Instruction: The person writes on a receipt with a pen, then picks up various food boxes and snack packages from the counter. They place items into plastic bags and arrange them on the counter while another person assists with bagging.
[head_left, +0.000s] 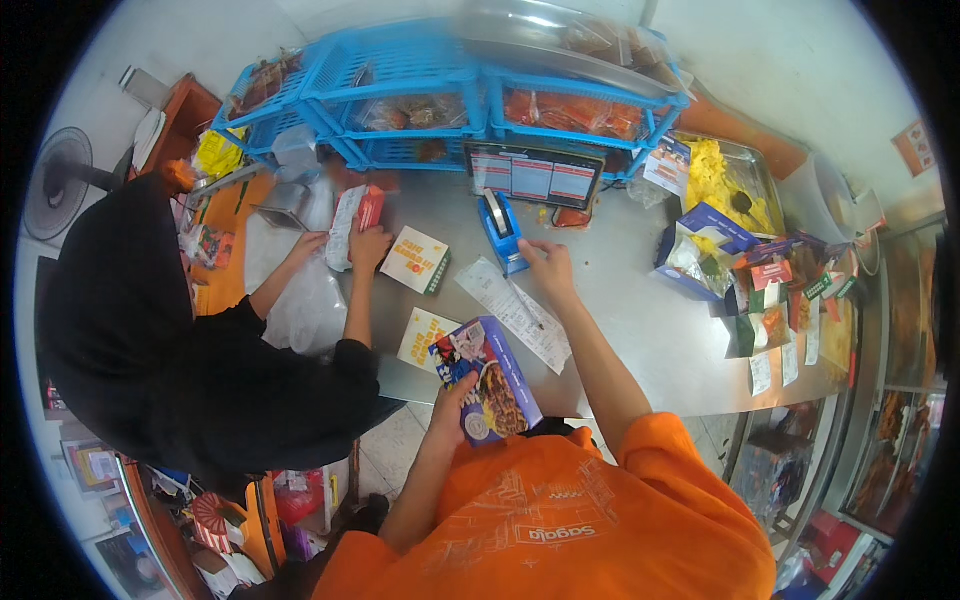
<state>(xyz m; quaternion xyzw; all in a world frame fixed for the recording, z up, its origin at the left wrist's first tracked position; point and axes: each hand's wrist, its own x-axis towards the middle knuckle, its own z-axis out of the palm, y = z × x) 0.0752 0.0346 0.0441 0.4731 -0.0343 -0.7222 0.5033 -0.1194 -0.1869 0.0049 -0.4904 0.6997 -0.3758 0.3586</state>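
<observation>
My left hand (451, 411) grips a purple printed food box (495, 379) by its lower left side, near my body. The box is tilted and its printed face is turned up. Over the table, my right hand (551, 268) has its fingertips at the near right end of a blue tape dispenser (501, 229). Whether a strip of tape lies between those fingers is too small to tell. A long paper receipt (517, 311) lies below the dispenser, with a pen (526, 302) across it. Two yellow and white cartons stand to the left, one (416, 259) whole in view, the other (424, 337) partly hidden behind the purple box.
At left, a co-worker in black (225, 382) holds a red box (367, 210) and a paper slip. A tablet (534, 174) stands before blue shelf baskets (397, 64). To the right are a metal tray (766, 176) of yellow food and an open purple box (701, 255).
</observation>
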